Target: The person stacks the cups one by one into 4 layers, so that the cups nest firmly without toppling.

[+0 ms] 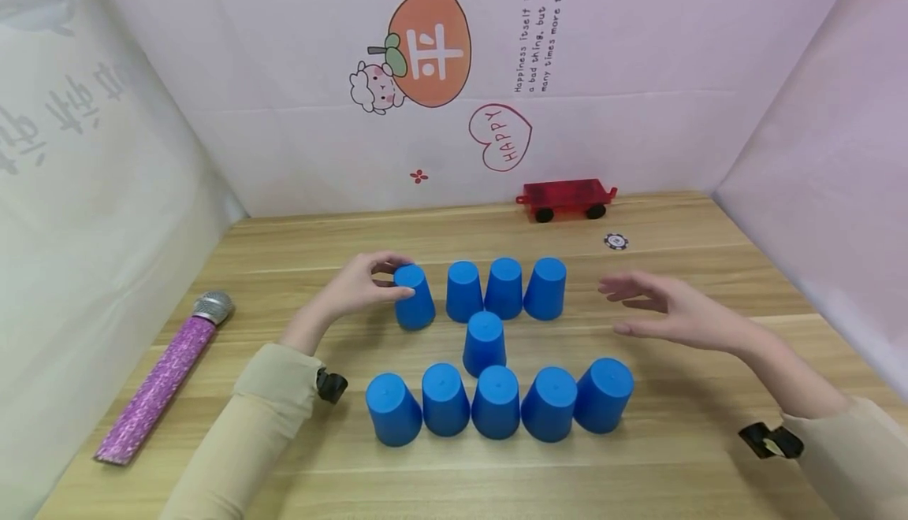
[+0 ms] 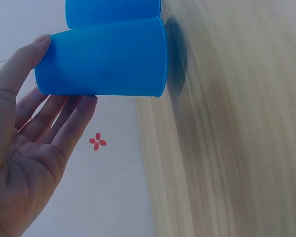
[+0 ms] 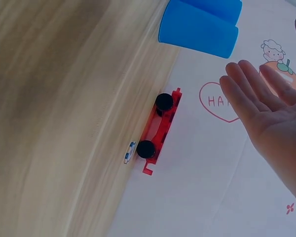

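Observation:
My left hand (image 1: 363, 284) grips an upside-down blue cup (image 1: 414, 299) at the left end of the back row, thumb on the near side and fingers behind. In the left wrist view the thumb lies by the cup's narrow end, and the rim is close to the tabletop. To its right stand 3 more upside-down cups (image 1: 504, 290), side by side. A single cup (image 1: 485, 345) stands between the back row and a front row of several blue cups (image 1: 496, 403). My right hand (image 1: 663, 307) hovers right of the back row, fingers extended, touching nothing.
A pink glittery microphone (image 1: 165, 382) lies at the left of the wooden table (image 1: 454, 477). Toward the back right are a red toy wagon (image 1: 565, 198) and a poker chip (image 1: 615, 241). Printed white cloth (image 1: 298, 150) hangs behind and at both sides.

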Demonstrator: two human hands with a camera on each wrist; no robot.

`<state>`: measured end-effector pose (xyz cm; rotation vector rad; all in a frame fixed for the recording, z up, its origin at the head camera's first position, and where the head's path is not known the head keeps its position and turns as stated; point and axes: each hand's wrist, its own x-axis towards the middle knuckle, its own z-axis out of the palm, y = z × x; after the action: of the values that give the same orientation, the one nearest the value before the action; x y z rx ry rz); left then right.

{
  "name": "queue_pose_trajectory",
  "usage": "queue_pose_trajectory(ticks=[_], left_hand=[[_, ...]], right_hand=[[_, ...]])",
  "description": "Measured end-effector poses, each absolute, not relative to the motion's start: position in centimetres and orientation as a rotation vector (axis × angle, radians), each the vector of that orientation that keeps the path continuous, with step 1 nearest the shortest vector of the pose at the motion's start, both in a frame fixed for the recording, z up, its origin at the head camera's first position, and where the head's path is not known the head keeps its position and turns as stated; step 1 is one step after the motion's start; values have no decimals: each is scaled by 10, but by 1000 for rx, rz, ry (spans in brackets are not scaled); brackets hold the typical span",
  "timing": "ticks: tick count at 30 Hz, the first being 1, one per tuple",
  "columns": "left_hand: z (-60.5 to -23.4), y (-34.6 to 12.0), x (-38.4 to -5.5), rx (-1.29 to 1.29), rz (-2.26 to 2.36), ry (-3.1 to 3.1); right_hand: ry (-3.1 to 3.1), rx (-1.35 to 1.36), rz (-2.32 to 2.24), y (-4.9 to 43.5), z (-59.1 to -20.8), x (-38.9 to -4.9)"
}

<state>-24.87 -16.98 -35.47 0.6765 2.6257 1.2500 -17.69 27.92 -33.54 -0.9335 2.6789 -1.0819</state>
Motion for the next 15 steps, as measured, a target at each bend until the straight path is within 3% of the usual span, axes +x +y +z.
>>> queue_pose_trajectory(ticks=[15], left_hand=[[-358, -156, -256, 737, 1250, 2596]], right_hand=[[2504, -1089, -1111, 287, -347, -151]])
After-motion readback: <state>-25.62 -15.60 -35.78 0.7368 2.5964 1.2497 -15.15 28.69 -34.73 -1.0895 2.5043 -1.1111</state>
